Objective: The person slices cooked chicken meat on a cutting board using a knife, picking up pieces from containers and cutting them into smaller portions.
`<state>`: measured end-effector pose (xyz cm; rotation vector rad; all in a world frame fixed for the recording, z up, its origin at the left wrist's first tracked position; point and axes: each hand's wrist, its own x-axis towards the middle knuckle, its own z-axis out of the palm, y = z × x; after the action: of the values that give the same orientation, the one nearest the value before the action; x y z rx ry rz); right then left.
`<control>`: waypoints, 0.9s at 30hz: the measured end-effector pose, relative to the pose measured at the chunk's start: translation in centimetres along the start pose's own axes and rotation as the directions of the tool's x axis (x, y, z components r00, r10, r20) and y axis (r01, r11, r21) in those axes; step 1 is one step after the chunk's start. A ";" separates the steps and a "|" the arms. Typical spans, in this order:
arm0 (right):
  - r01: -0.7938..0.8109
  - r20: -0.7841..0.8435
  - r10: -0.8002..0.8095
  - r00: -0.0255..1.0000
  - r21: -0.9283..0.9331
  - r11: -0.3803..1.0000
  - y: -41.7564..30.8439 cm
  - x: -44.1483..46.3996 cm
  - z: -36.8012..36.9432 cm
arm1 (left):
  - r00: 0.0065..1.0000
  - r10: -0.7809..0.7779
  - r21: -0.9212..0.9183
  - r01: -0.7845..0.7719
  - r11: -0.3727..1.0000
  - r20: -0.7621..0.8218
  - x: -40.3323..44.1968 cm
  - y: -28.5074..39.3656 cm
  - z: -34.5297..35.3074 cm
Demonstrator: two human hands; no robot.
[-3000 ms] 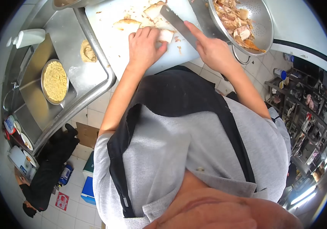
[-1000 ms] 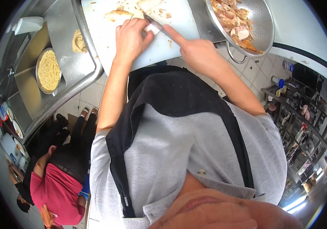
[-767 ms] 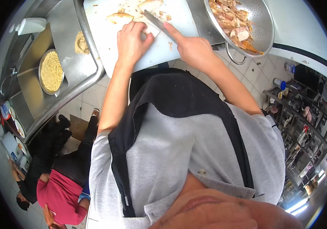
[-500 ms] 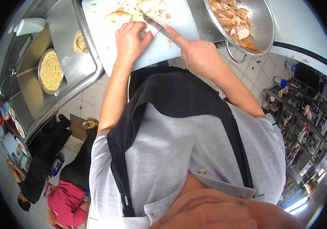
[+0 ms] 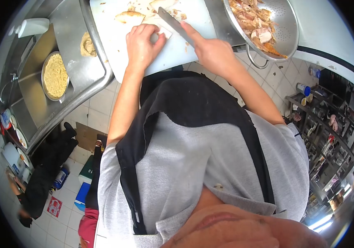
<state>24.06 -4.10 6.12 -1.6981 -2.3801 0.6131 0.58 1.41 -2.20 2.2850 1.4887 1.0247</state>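
Observation:
My left hand is on the white cutting board, fingers curled on a pale piece of meat. In my right hand is a knife, its index finger laid along the blade's back. The blade lies just right of the pale piece, with a small gap between them. Farther up the board are a browned slice of meat, another pale slice and scattered crumbs. To the right stands a metal colander filled with cut meat.
A steel counter on the left bears a beige lump and a round pan of pale yellowish food. Two other people, one in black and one in red, are at lower left. A cluttered rack stands right.
The knife has shifted right, away from the pale piece. My left hand has stayed nearly still. The person in red has moved rightward, mostly behind my body.

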 end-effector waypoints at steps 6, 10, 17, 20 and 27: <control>0.045 0.055 -0.042 0.998 -0.050 0.998 -0.7 -1.6 -1.3 | 0.999 -0.024 -0.029 0.026 0.999 0.045 -0.2 -0.4 0.2; 0.075 -0.006 -0.075 0.997 -0.025 0.997 -0.2 0.0 1.4 | 0.999 -0.003 0.000 0.003 1.000 0.033 -0.3 -0.1 0.2; 0.079 -0.038 -0.078 0.996 0.042 0.996 -0.3 -0.1 0.4 | 1.000 0.015 0.011 -0.015 1.000 0.000 -0.3 0.0 0.2; 0.069 0.005 -0.069 0.998 0.009 0.998 -0.9 -1.2 -0.8 | 0.999 0.040 0.016 -0.040 0.999 -0.012 -0.2 -0.1 0.2; 0.057 0.009 -0.058 0.998 0.032 0.998 0.1 2.0 2.1 | 0.998 0.060 0.034 -0.060 0.998 -0.018 -0.2 -0.2 0.3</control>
<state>22.69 -2.77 3.94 -1.6116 -2.4036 0.6478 0.57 1.37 -2.64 2.3624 1.4635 1.0487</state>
